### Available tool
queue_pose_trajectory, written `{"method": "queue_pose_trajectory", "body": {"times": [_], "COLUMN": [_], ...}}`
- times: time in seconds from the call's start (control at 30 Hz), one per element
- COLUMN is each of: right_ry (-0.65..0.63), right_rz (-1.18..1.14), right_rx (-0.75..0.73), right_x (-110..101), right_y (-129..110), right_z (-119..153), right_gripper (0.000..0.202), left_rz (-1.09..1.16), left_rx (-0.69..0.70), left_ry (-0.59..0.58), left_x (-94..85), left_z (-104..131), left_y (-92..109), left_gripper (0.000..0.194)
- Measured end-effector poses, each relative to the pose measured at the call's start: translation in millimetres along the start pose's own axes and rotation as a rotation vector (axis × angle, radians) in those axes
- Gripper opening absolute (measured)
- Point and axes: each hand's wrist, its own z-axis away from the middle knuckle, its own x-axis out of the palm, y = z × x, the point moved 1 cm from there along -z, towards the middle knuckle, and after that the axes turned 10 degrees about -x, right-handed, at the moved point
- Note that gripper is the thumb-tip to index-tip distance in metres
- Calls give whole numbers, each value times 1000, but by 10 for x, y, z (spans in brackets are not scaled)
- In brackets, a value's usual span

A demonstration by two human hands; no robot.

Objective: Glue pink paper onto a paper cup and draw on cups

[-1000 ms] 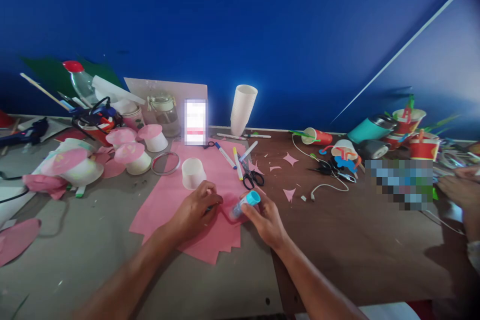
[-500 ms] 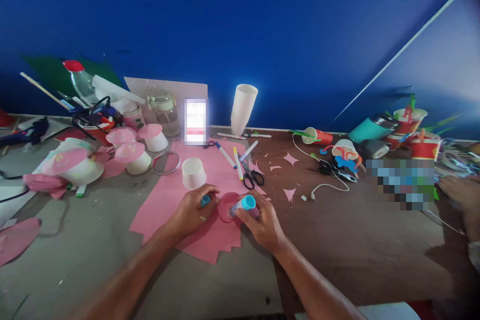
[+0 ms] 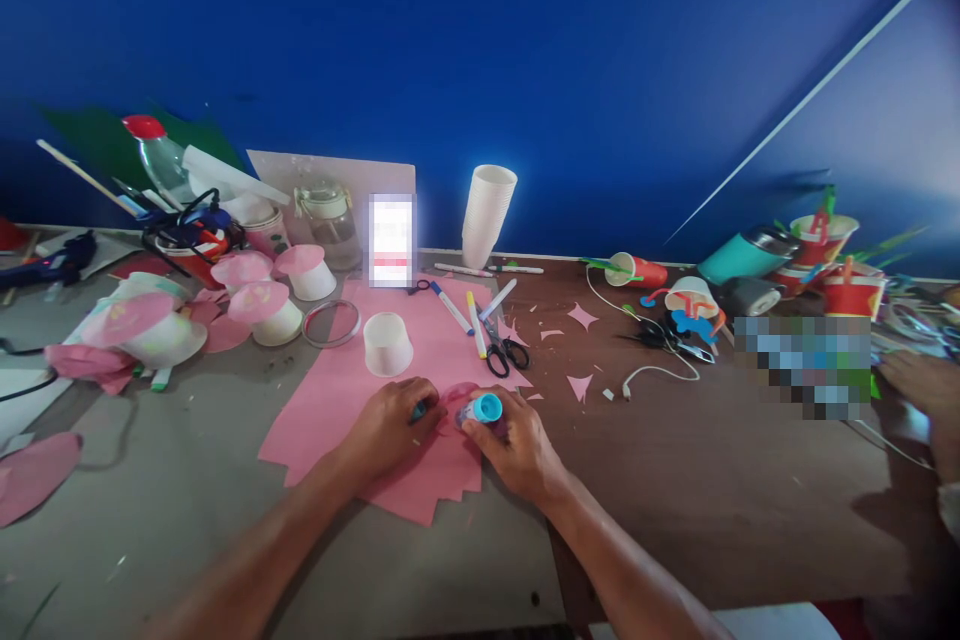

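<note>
Grips with the right hand, in the lower middle of the frame, a clear cylindrical glue stick with a turquoise plastic end, fingers wrapped closely around the tube. Keeps the left hand closed on a small blue piece, mostly hidden by curled fingers, just left of center. Between the two hands, apart from each other: a round pink paper disc, partly covered by the glue stick; impossible to tell whether touching it. Beneath all this, spread across the lower center, layered pink paper sheets with stepped edges.

Just above the left hand, on the pink sheets: a white paper cup, near a clear ring-shaped roll. Above the right hand: black-handled metal scissors, beside a yellow-and-white marker and a blue-and-white marker. Farther up, against the blue wall: a tall leaning stack of white paper cups. At middle left: white cups topped with pink paper discs. Right of center: pointed pink paper scraps. At the right edge: another person's hand.
</note>
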Motion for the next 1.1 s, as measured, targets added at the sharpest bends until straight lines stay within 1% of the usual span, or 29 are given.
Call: {"method": "queue_pose_trajectory", "body": {"times": [0.1,0.27,0.47,0.7,0.8,0.97,1.1], "right_ry": [5,2,7,30,47,98,78], "right_rz": [53,135,198,269,310,328,315], "right_rx": [-37,-86,-101,-140,-131,-142,-152], "right_x": [27,73,132,184,194,181,157], "right_y": [5,-6,-1,-7,17,51,26], "right_z": [0,-48,-62,-63,-69,-78,-75], "right_gripper": [18,15,11,10,8,14,11], "left_rz": [-2,22,11,0,-17,-36,-25], "left_rx": [14,-20,-3,-17,-19,-18,-7], "left_ry": [18,46,69,63,71,90,99], "left_x": [15,26,33,52,56,53,63], "left_z": [0,-4,-10,-14,-15,-16,-10], "left_y": [7,20,16,7,2,2,5], "left_gripper": [18,22,20,22,23,23,22]}}
